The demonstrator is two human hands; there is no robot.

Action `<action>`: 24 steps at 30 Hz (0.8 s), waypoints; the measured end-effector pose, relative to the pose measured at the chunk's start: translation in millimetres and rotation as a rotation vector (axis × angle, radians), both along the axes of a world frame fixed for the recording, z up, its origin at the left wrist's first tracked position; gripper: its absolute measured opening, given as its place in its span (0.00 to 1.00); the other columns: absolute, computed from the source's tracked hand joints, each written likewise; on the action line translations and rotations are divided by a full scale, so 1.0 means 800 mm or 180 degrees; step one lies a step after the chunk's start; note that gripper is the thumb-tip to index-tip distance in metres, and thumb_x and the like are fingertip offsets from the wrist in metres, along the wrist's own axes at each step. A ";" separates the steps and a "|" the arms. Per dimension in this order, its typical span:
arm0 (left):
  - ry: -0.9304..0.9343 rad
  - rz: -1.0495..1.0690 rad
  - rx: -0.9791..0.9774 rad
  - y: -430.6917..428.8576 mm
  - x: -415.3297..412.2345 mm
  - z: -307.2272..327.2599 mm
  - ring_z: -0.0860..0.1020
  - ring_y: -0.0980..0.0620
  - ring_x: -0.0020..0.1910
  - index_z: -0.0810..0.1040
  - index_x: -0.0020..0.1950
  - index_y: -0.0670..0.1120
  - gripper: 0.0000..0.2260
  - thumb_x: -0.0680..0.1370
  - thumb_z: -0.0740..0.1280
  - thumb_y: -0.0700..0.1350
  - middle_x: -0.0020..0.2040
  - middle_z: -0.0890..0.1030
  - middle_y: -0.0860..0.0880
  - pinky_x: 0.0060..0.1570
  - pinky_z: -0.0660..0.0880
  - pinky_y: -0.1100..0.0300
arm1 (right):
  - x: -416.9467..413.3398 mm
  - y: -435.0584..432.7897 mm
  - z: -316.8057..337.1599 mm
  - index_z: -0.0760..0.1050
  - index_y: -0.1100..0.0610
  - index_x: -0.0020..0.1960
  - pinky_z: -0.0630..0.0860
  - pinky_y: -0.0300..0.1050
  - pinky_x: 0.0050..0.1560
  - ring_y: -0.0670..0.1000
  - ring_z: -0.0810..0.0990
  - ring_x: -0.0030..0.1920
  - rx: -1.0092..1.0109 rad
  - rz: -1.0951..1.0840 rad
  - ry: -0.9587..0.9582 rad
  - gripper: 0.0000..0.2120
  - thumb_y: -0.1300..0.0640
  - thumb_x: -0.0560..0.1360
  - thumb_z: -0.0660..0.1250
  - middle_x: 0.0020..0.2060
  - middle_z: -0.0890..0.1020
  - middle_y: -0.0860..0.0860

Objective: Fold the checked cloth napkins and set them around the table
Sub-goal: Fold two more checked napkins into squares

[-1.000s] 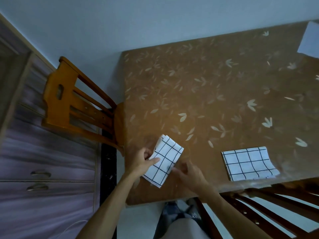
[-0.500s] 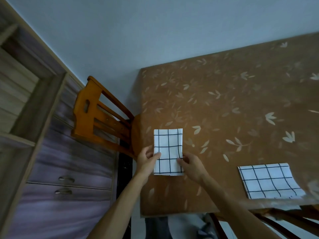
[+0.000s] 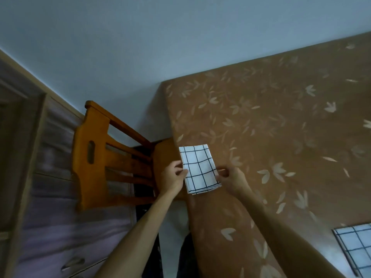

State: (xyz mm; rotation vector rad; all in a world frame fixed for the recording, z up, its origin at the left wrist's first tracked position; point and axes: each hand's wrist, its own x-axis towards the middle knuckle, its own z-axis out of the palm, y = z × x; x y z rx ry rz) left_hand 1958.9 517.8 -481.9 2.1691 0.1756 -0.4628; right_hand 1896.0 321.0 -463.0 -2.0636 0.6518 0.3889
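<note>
Folded napkin (image 3: 197, 169) held at both side edges on the table (image 3: 281, 137).

We are pinching the white, black-gridded cloth, folded into a narrow upright rectangle, with our left hand (image 3: 173, 177) closed on its left edge and our right hand (image 3: 230, 178) closed on its right edge; it is lying flat near the table's left border. A second folded napkin (image 3: 355, 247) is sitting well apart at lower right. Farther left, a wooden chair (image 3: 100, 155) is standing beside the table.
</note>
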 end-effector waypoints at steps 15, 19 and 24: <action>-0.0340 -0.0485 0.0713 -0.011 0.111 -0.032 0.76 0.54 0.40 0.74 0.47 0.48 0.12 0.73 0.76 0.49 0.41 0.78 0.53 0.34 0.68 0.64 | 0.092 0.015 -0.022 0.76 0.59 0.57 0.78 0.49 0.51 0.56 0.81 0.51 -0.0746 -0.0220 0.0372 0.15 0.60 0.71 0.70 0.50 0.83 0.55; -0.0398 -0.0517 0.0755 -0.008 0.095 -0.028 0.77 0.53 0.41 0.75 0.46 0.47 0.11 0.77 0.70 0.54 0.41 0.78 0.52 0.34 0.69 0.62 | 0.081 0.013 -0.017 0.75 0.59 0.57 0.75 0.44 0.45 0.54 0.81 0.50 -0.0811 -0.0021 0.0303 0.15 0.59 0.72 0.70 0.49 0.82 0.53; -0.0593 -0.0672 0.0885 -0.004 0.068 0.004 0.79 0.54 0.42 0.76 0.46 0.50 0.07 0.78 0.67 0.53 0.43 0.80 0.53 0.38 0.78 0.57 | 0.060 0.010 0.011 0.75 0.58 0.61 0.77 0.48 0.50 0.54 0.81 0.52 -0.0868 0.0164 -0.0034 0.17 0.56 0.73 0.68 0.53 0.82 0.53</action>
